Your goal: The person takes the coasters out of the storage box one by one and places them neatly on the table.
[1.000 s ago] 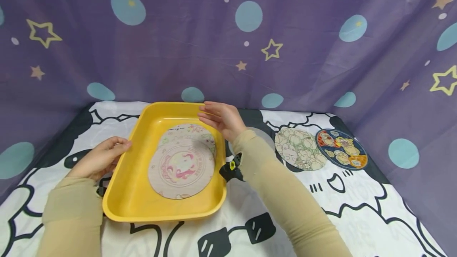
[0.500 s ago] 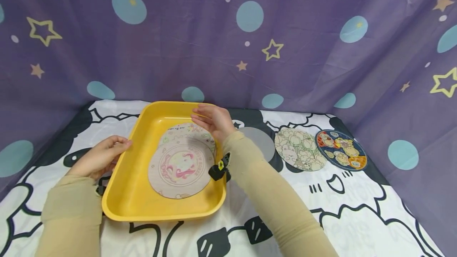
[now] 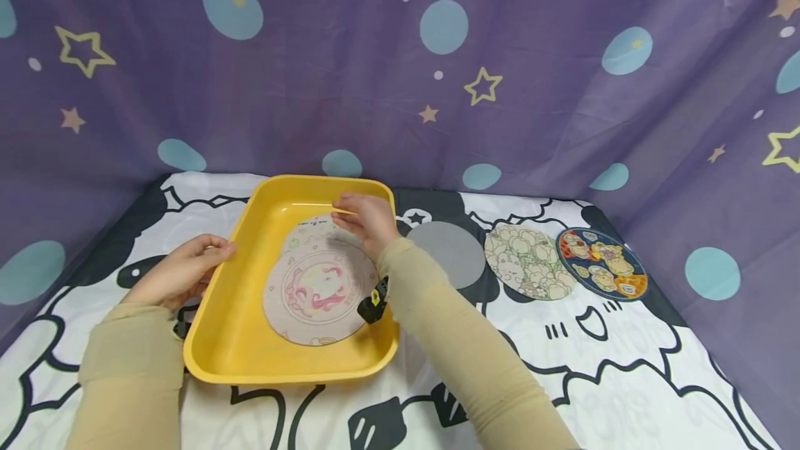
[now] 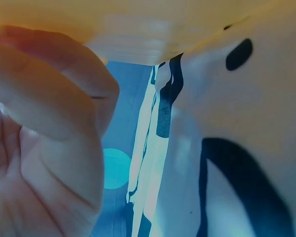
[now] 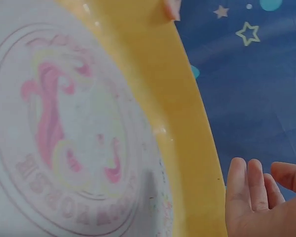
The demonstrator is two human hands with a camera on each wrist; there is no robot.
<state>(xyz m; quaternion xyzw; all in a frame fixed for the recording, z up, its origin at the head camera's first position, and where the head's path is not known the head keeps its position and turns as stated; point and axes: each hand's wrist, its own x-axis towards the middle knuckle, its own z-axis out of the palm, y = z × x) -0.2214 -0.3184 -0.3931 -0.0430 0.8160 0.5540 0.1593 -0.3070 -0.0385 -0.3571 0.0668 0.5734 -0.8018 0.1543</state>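
A yellow tray (image 3: 228,332) sits at the left of the table. In it lies a round pale mat with a pink unicorn print (image 3: 315,294), overlapping a second round pale mat (image 3: 312,229) behind it. My left hand (image 3: 184,271) grips the tray's left rim, thumb at the edge and fingers curled against the outside, as the left wrist view shows too. Over the tray's right side hovers my right hand (image 3: 367,222), fingers extended and holding nothing. The right wrist view has the unicorn mat (image 5: 74,113) close up, with the right hand's fingers (image 5: 239,185) apart from it.
Right of the tray lie a plain grey round mat (image 3: 450,255), a round mat with a pale flower pattern (image 3: 531,262) and a dark blue round mat with cartoon figures (image 3: 603,266). A purple curtain (image 3: 350,103) closes off the back.
My right hand has moved left and slightly down, further over the tray, uncovering more of the grey mat. My left hand keeps its grip on the rim.
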